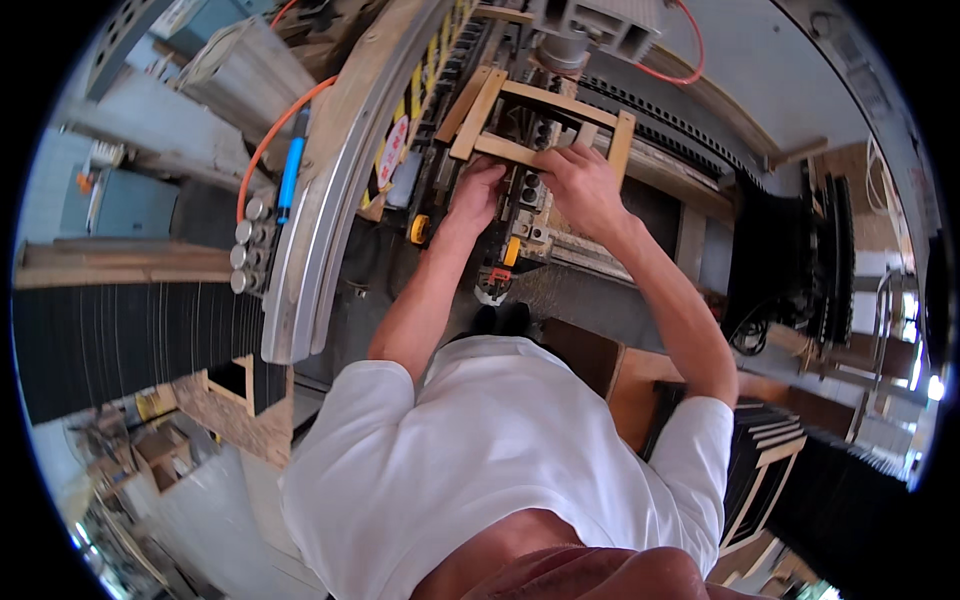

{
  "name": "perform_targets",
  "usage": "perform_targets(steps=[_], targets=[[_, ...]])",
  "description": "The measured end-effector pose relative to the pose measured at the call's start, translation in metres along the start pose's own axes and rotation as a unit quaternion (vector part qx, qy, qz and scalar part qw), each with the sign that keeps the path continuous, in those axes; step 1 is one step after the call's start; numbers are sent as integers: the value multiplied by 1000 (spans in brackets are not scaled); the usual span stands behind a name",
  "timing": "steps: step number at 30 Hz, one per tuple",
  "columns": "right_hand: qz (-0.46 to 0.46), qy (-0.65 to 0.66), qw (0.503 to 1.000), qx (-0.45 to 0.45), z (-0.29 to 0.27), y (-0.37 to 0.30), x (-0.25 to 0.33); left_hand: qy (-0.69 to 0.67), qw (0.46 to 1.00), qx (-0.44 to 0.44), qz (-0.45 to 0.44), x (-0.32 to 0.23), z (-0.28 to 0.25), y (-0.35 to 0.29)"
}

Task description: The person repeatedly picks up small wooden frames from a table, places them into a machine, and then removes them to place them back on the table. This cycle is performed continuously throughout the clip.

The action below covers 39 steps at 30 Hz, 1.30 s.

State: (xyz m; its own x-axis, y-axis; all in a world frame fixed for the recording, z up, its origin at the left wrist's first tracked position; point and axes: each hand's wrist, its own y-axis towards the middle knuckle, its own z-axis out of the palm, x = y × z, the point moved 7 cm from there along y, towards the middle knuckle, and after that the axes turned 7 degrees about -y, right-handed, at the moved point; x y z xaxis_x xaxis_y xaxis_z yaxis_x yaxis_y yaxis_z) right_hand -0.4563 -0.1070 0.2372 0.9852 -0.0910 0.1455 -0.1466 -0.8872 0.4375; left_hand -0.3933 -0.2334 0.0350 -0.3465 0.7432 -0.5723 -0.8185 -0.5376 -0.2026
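A pale wooden frame [557, 103] lies across the bed of a long machine [535, 190], its rails running a little past the corners. At its near rail, the fingers of my right hand [582, 188] are closed over the wood right of the middle. My left hand [476, 196] is closed at the same rail, farther left, thumb bent in; its fingertips are partly hidden. Just beyond the frame's far rail, a round metal head [563, 52] hangs from an aluminium profile. Yellow-capped parts [419, 229] sit on the machine rails below my hands.
A thick metal-edged beam [325, 215] with a blue tool [291, 167] and an orange hose runs along my left. Stacked black frames [140, 340] stand at left, more wooden-edged black frames [765, 470] at lower right. Black cloth-like material [770, 260] hangs at right.
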Motion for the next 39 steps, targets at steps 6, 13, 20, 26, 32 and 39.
perform_targets(steps=[6,13,20,26,32,39], targets=[[11,-8,999,43,64,24,-30,-93,994,55,25,-16,11,4],[17,58,997,38,63,29,-32,-61,992,-70,91,0,0,-21],[24,66,997,37,101,60,-50,-15,986,-122,115,6,4,-170],[19,-9,999,38,132,90,-63,43,978,-164,118,10,-3,-267],[-7,-104,993,52,141,120,-47,44,980,-160,109,-9,-15,-300],[7,-260,962,89,153,157,-60,1,981,-168,96,-35,-72,-346]])
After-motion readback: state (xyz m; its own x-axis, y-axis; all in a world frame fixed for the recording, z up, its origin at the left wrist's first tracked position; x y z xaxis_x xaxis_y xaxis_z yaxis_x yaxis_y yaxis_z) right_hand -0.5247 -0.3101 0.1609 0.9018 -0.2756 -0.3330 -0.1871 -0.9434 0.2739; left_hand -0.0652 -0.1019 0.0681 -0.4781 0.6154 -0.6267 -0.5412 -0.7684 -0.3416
